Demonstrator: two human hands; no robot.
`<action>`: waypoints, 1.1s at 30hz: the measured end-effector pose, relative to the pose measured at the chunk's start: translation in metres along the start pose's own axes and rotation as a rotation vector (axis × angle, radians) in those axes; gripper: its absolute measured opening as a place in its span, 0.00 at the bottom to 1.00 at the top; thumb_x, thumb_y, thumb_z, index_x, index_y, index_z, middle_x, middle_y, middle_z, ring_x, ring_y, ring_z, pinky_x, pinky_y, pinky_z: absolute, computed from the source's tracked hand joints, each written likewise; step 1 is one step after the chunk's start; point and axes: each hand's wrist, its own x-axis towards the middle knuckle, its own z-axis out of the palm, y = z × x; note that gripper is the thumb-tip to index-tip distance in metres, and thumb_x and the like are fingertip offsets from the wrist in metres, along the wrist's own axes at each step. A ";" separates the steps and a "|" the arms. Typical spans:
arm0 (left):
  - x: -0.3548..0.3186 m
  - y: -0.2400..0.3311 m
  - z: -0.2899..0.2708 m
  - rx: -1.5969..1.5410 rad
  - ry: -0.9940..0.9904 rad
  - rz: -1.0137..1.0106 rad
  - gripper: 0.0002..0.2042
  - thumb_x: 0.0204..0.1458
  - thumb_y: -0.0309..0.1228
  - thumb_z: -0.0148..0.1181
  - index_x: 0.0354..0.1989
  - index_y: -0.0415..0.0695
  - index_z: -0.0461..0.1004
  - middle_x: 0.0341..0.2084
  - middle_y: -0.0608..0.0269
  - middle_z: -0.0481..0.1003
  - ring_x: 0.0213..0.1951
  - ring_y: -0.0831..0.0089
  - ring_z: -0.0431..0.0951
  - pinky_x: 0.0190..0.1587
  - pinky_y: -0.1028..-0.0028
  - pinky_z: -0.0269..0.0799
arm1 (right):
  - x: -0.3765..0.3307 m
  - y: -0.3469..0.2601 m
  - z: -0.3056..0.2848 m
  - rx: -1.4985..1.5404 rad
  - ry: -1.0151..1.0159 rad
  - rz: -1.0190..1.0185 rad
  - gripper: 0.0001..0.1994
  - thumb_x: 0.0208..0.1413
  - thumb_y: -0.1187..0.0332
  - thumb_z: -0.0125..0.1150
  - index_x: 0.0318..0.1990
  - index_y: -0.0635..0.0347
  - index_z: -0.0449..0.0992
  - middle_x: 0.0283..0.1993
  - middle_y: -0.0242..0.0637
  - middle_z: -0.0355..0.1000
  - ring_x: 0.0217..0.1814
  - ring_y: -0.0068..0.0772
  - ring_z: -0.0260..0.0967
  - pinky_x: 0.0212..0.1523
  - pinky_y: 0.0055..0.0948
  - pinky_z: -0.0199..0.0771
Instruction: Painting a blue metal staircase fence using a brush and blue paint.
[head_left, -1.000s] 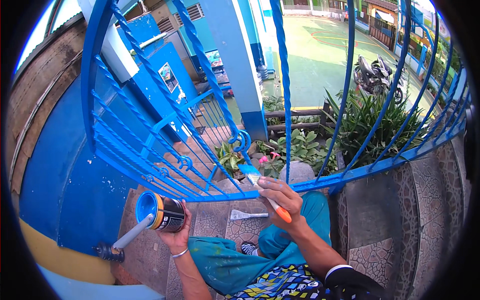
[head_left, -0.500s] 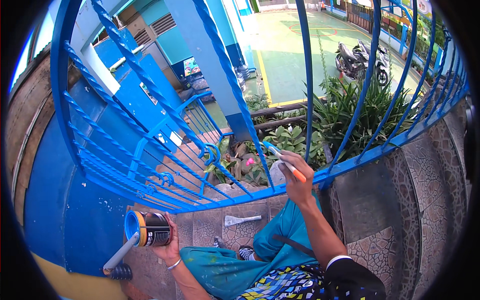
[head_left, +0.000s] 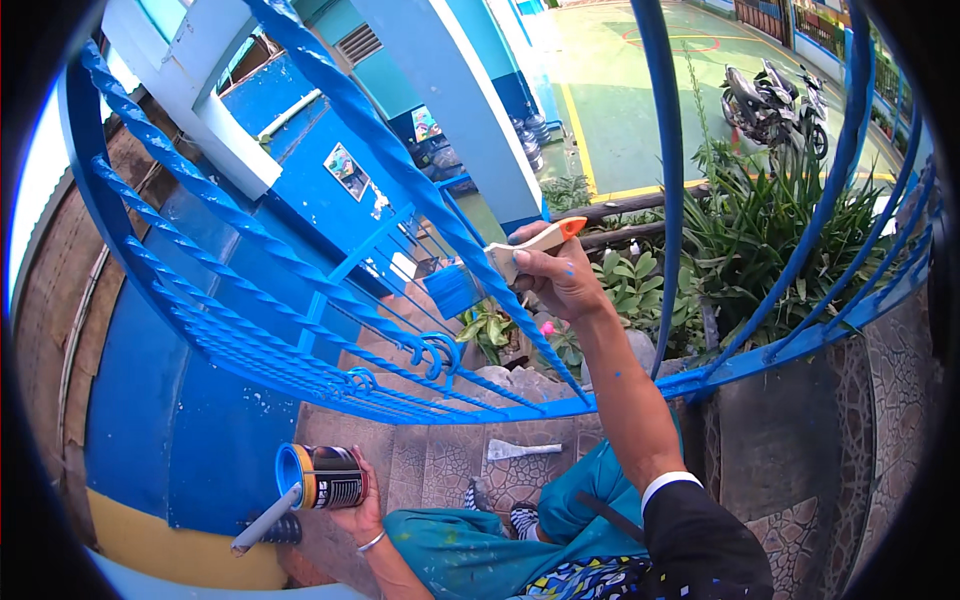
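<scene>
My right hand (head_left: 556,278) is raised at the railing, closed round a flat paintbrush (head_left: 530,246) with a pale, orange-tipped handle. Its wide bristles are coated in blue and show left of a twisted blue bar (head_left: 440,215), while the handle shows on the right of that bar. Low on the left, my left hand (head_left: 362,505) grips a paint can (head_left: 335,477) from its far end. The can is tilted with its blue-smeared mouth facing left. A grey stick-like tool (head_left: 266,520) sticks out of the mouth and slants down.
The blue railing (head_left: 480,412) curves across in front of me. A pale scraper-like tool (head_left: 525,450) lies on the stone-patterned floor by my feet. Past the bars are leafy plants (head_left: 770,240), steps, a blue wall (head_left: 225,440) and parked motorcycles (head_left: 775,110).
My right hand has moved up and left with the brush, which has turned so its blue bristles now point down-left beside the twisted bar. The left hand keeps its hold on the can.
</scene>
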 end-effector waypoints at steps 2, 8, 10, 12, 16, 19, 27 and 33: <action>-0.002 -0.004 0.007 0.009 0.014 0.029 0.32 0.56 0.48 0.60 0.70 0.55 0.70 0.68 0.61 0.70 0.74 0.42 0.57 0.67 0.40 0.62 | 0.005 -0.004 0.011 0.047 -0.046 0.041 0.20 0.52 0.72 0.77 0.49 0.71 0.75 0.42 0.46 0.78 0.43 0.39 0.83 0.43 0.45 0.92; 0.002 0.003 0.000 0.038 0.061 0.073 0.33 0.55 0.49 0.61 0.70 0.54 0.70 0.68 0.58 0.70 0.74 0.42 0.57 0.67 0.41 0.64 | 0.008 -0.005 0.025 -0.272 -0.139 0.053 0.17 0.51 0.70 0.79 0.44 0.68 0.80 0.43 0.47 0.80 0.44 0.38 0.82 0.43 0.39 0.91; 0.003 0.007 -0.005 0.063 0.063 0.080 0.33 0.54 0.49 0.61 0.70 0.54 0.70 0.68 0.55 0.69 0.74 0.42 0.58 0.66 0.41 0.64 | 0.001 -0.004 0.013 -0.269 -0.135 0.070 0.16 0.50 0.71 0.78 0.43 0.68 0.81 0.41 0.46 0.80 0.42 0.36 0.82 0.42 0.36 0.89; 0.004 0.008 -0.009 0.143 -0.041 0.073 0.35 0.53 0.50 0.62 0.70 0.52 0.69 0.69 0.50 0.68 0.73 0.42 0.58 0.66 0.40 0.65 | -0.008 -0.006 -0.008 -0.275 -0.118 0.093 0.14 0.47 0.72 0.78 0.40 0.66 0.82 0.38 0.43 0.81 0.40 0.31 0.81 0.40 0.28 0.84; 0.006 0.012 -0.012 0.153 -0.025 0.066 0.35 0.53 0.50 0.61 0.70 0.50 0.69 0.69 0.49 0.67 0.74 0.42 0.57 0.67 0.40 0.64 | -0.014 -0.012 -0.019 -0.145 -0.092 0.006 0.11 0.47 0.73 0.76 0.38 0.65 0.82 0.39 0.42 0.81 0.39 0.30 0.80 0.40 0.28 0.82; 0.007 0.011 -0.012 0.118 0.020 0.052 0.34 0.54 0.49 0.61 0.70 0.50 0.69 0.69 0.50 0.67 0.75 0.42 0.56 0.67 0.40 0.64 | -0.003 -0.010 0.012 -0.187 -0.063 -0.035 0.13 0.49 0.73 0.78 0.42 0.65 0.82 0.41 0.41 0.81 0.43 0.31 0.80 0.45 0.31 0.84; 0.000 -0.010 0.004 0.198 -0.034 0.095 0.31 0.56 0.45 0.61 0.69 0.51 0.71 0.68 0.54 0.70 0.74 0.41 0.56 0.67 0.41 0.64 | -0.025 0.001 -0.019 -0.227 -0.185 0.029 0.09 0.44 0.79 0.74 0.35 0.64 0.83 0.38 0.43 0.80 0.39 0.34 0.79 0.41 0.31 0.78; 0.000 -0.002 0.002 0.070 -0.032 0.033 0.31 0.54 0.42 0.65 0.68 0.52 0.72 0.67 0.56 0.72 0.74 0.41 0.57 0.69 0.41 0.62 | -0.029 0.009 -0.018 -0.152 -0.117 -0.053 0.12 0.45 0.80 0.74 0.39 0.64 0.82 0.42 0.45 0.80 0.47 0.36 0.79 0.49 0.33 0.79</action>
